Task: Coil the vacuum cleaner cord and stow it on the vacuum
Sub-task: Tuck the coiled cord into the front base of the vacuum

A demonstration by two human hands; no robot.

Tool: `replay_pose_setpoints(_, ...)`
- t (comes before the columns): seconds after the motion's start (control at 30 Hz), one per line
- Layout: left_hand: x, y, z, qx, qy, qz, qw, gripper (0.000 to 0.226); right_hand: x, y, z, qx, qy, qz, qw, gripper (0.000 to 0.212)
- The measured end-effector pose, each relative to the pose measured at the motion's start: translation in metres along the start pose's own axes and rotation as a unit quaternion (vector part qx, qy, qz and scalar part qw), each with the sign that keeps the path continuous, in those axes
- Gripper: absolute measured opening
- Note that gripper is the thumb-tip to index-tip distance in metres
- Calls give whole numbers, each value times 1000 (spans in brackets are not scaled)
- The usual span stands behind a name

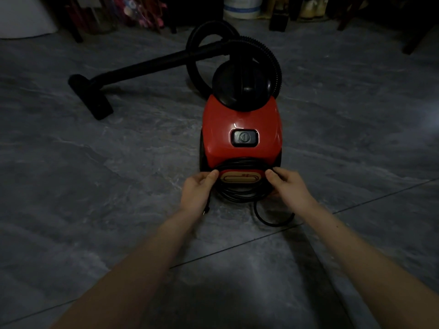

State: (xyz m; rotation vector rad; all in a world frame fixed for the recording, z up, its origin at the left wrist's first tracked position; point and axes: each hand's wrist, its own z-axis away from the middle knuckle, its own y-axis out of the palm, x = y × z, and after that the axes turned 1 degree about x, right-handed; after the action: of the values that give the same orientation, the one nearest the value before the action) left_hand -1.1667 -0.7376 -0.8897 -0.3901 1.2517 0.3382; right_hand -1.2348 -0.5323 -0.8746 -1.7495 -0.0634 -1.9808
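Observation:
A red canister vacuum (240,119) stands on the floor in front of me, its rear end facing me. The black cord (240,197) is wound in several loops around the rear holder, which carries a tan label (241,178). My left hand (198,189) grips the left side of the coil; the plug end (206,210) hangs below that hand. My right hand (286,186) grips the coil's right side. One loose loop of cord (273,220) lies on the floor below the coil.
The black hose (266,47) arcs over the vacuum's front and joins a wand (147,64) ending in a floor nozzle (91,98) at the left. Grey stone-look tiles (118,174) cover the floor. Furniture legs and a white bucket (242,7) stand along the dark back edge.

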Motion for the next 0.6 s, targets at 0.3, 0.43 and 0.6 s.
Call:
replay_pose_setpoints(0.3, 9, 7, -2, -14, -21, 32, 999, 22, -3, 6, -2, -14, 2, 1, 1000, 20)
replay_pose_setpoints(0.43, 8, 7, 4, 0, -34, 38, 999, 21, -4, 6, 4, 8, 28, -10, 1000, 26)
replay_pose_setpoints(0.6, -2, 7, 12, 3, -38, 47, 998, 27, 3, 8, 3, 2, 47, -23, 999, 29)
